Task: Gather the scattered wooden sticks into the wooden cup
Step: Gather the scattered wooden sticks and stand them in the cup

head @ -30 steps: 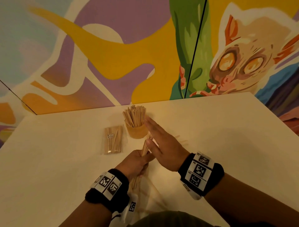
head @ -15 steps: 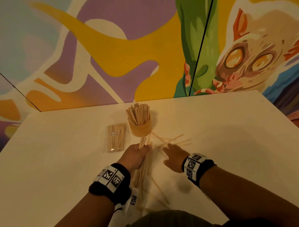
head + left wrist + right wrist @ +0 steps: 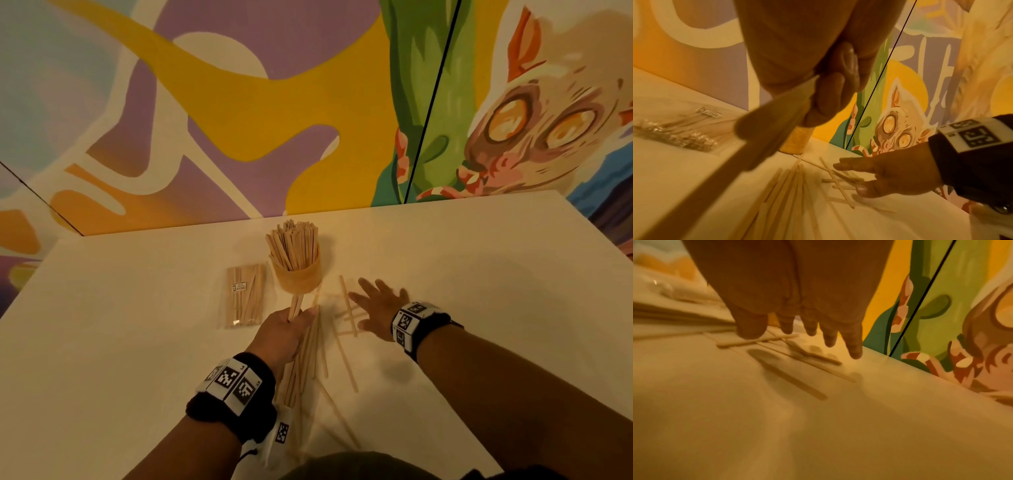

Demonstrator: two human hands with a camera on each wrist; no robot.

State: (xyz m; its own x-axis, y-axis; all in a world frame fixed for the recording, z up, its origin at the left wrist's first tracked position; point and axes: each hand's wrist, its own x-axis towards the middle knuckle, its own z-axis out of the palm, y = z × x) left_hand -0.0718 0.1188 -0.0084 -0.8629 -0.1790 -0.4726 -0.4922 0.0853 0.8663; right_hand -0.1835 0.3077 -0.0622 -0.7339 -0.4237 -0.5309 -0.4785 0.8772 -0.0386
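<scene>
A wooden cup [image 3: 298,276] packed with upright sticks stands mid-table. Just in front of it my left hand [image 3: 286,330] grips a bundle of sticks [image 3: 295,306], seen close up as a blurred bundle [image 3: 748,138] running down from the fist. More loose sticks [image 3: 317,346] lie in a row beside that hand, and several crossed sticks [image 3: 347,308] lie to the right of the cup. My right hand [image 3: 375,305] hovers over those crossed sticks [image 3: 777,344] with fingers spread and straight, holding nothing.
A clear packet of sticks [image 3: 245,298] lies left of the cup. The white table [image 3: 479,274] ends at a painted wall behind the cup and drops off at the right edge. A few sticks [image 3: 339,421] reach toward my body.
My right hand left the bundle and moved right and down, over the crossed sticks. The left hand kept its grip on the bundle near the cup.
</scene>
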